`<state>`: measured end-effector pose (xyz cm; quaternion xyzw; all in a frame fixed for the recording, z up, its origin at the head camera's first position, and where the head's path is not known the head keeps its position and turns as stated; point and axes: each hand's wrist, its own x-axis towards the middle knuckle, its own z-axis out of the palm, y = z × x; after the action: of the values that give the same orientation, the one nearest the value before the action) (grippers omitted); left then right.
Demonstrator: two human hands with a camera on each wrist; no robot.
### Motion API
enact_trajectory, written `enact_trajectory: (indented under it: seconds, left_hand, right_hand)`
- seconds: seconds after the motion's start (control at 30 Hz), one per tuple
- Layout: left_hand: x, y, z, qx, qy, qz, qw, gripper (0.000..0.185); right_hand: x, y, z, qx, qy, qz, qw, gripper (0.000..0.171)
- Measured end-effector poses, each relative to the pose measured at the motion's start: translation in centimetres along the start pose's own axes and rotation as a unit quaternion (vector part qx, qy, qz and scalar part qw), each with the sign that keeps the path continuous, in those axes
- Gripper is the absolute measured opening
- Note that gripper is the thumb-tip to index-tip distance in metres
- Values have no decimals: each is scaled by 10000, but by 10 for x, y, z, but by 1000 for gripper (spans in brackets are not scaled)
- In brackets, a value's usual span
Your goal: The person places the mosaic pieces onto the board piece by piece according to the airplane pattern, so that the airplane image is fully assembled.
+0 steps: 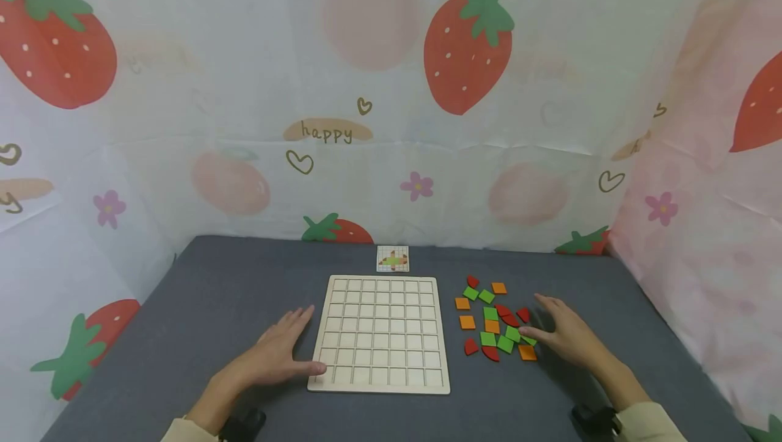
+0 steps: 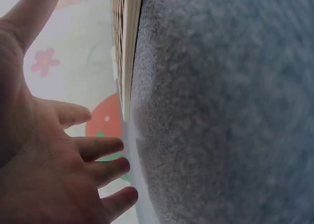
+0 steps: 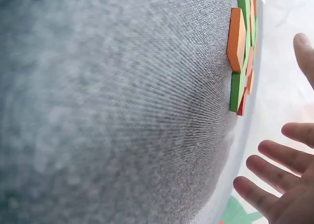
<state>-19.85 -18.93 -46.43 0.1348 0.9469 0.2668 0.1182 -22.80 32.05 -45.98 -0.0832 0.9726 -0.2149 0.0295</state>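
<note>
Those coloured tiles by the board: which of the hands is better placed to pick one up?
Probably the right hand: it lies open right beside the coloured tiles, fingertips at the pile's edge. The left hand rests open against the grid board on its far side from the pile.

Soft, even light leaves only faint shadows on the grey felt-covered counter [image 1: 214,306] in the sharp head view, while both wrist views blur close up.

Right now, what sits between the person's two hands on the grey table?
In the head view, the wooden grid board lies between the left hand and right hand, with the loose coloured tiles beside the right hand.
</note>
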Motion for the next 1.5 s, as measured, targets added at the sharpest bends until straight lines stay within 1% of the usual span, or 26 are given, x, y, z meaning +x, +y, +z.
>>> enact_trajectory:
  seconds: [0.17, 0.37, 0.73, 0.97, 1.07, 1.2, 1.37, 1.5]
  left_hand:
    - [-1, 0, 1, -96, -178, 33, 9998, 111]
    - [-2, 0, 3, -126, -206, 192, 9995, 113]
    - [-2, 1, 4, -109, -334, 351, 9988, 114]
    - [-1, 0, 6, -78, -361, 624, 9974, 112]
    - [-2, 1, 6, -121, -407, 706, 9966, 112]
    - [-2, 4, 7, -158, -475, 676, 9965, 113]
    - [-2, 6, 8, -85, -480, 485, 9976, 115]
    - [-1, 6, 9, 29, -494, 346, 9982, 115]
  right_hand:
    - [3, 0, 1, 103, -65, -14, 9999, 89]
    - [7, -1, 0, 157, -110, -49, 9998, 86]
    - [16, -7, 4, 157, -44, -286, 9995, 81]
    - [25, -12, 7, 103, 34, -507, 9987, 76]
    - [31, -14, 6, 74, -3, -577, 9983, 73]
    - [40, -18, 7, 14, -93, -547, 9985, 70]
    - [53, -23, 8, -81, -187, -459, 9987, 66]
    - [62, -23, 8, -134, -198, -574, 9981, 62]
